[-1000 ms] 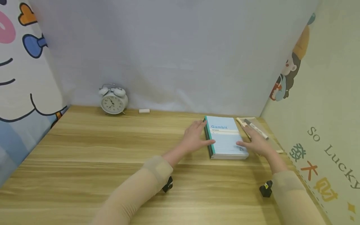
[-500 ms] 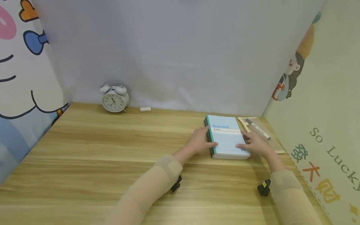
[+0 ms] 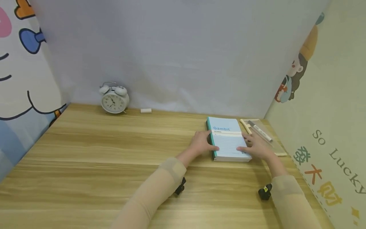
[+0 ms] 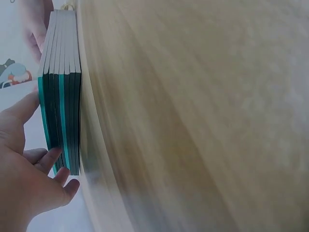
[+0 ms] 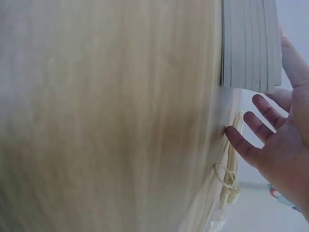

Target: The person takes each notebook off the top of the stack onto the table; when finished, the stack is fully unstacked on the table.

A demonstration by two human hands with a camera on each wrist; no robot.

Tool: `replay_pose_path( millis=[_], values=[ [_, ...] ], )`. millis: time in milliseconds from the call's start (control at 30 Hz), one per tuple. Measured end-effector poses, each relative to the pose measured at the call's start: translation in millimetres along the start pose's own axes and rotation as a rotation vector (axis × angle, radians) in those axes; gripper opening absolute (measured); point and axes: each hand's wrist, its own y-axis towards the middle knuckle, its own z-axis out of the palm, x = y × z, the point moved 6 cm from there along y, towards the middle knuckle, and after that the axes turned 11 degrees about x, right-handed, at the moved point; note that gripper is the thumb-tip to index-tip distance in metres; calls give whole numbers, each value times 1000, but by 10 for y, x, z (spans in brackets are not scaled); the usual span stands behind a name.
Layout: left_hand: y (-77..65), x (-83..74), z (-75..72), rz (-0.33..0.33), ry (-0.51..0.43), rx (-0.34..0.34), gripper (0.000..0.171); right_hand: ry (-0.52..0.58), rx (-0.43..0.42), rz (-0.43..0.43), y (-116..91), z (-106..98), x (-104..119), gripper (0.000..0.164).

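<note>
A stack of notebooks (image 3: 228, 140) with a pale blue "Gambit" cover and teal spines (image 4: 60, 87) lies flat at the right back of the wooden desk (image 3: 114, 152). My left hand (image 3: 202, 143) is at its left side, thumb lying on the cover and fingertips (image 4: 49, 157) touching the spine near the desk. My right hand (image 3: 255, 147) is at its right side with the thumb over the cover. Its fingers (image 5: 258, 118) are spread and straight, just off the page edges (image 5: 251, 43).
A white alarm clock (image 3: 113, 101) and a small white eraser (image 3: 145, 110) stand by the back wall. A pen (image 3: 259, 131) lies on a clear pouch (image 3: 275, 147) beside a wooden ruler (image 3: 246, 126), right of the stack. Walls close in at back, left and right.
Both hands have drawn in against the stack's sides. The right hand has come left off the pen area to the book's right edge.
</note>
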Motion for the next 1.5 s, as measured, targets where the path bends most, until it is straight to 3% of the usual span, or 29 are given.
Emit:
replay_pose_path(
  millis=[200, 467, 633, 833, 1233, 1500],
  values=[
    [-58, 13, -61, -5, -4, -11, 85, -32, 7, -3, -11, 12, 117, 88],
    [-180, -221, -125, 127, 191, -143, 84, -20, -20, 19, -24, -22, 107, 97],
    [-216, -270, -127, 164, 194, -188, 84, 11, -56, -36, -22, -63, 148, 98],
    [-253, -222, -214, 155, 177, -174, 83, -1, -78, -110, -18, -106, 283, 94],
    [-437, -183, -599, 158, 242, -165, 80, 19, -72, -98, -39, -254, 593, 100],
    [-562, -38, -804, 165, 213, -146, 78, 9, -95, -186, 23, -217, 854, 83]
  ],
)
